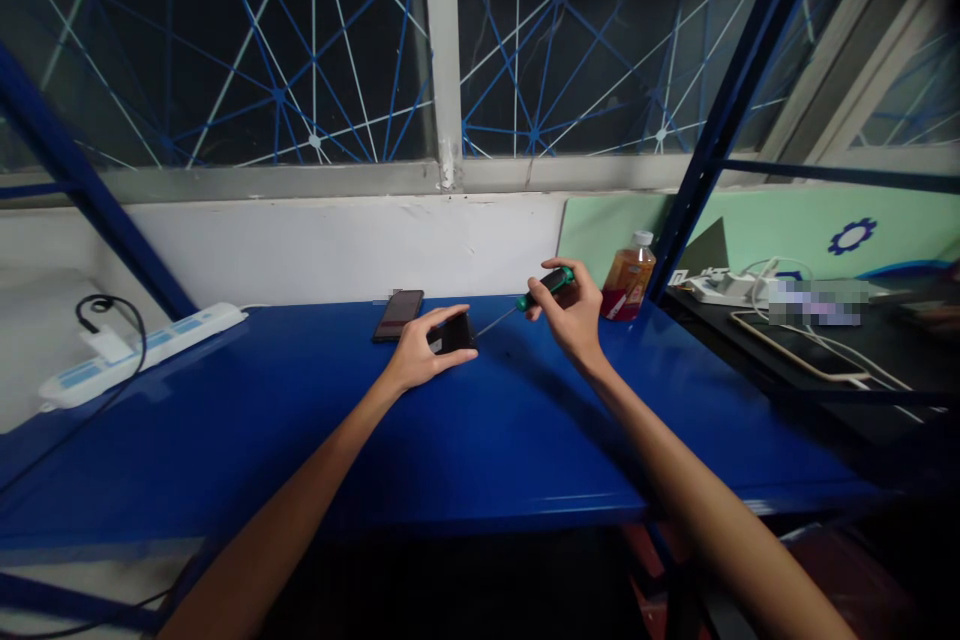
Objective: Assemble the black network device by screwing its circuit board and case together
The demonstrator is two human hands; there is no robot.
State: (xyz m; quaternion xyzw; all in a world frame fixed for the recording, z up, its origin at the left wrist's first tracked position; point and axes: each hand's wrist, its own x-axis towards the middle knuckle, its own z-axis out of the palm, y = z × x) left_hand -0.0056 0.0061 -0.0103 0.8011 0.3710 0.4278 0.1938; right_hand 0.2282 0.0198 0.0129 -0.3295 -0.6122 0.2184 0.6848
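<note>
A small black box-like object [455,333] is gripped between the thumb and fingers of my left hand [420,350], just above or on the blue tabletop; which of the two I cannot tell. My right hand [571,312] is wrapped around the green and black handle of a screwdriver [551,287]. Its thin metal shaft slants down to the left, and the tip meets the right side of the black object. Behind my left hand a dark smartphone [399,314] lies flat on the table.
A bottle of orange-red drink [628,280] stands at the back right of the blue table [480,460]. On the left lies a white power strip [150,350] with a black cable plugged in. Another phone [799,345] and white cables rest on the dark surface at right.
</note>
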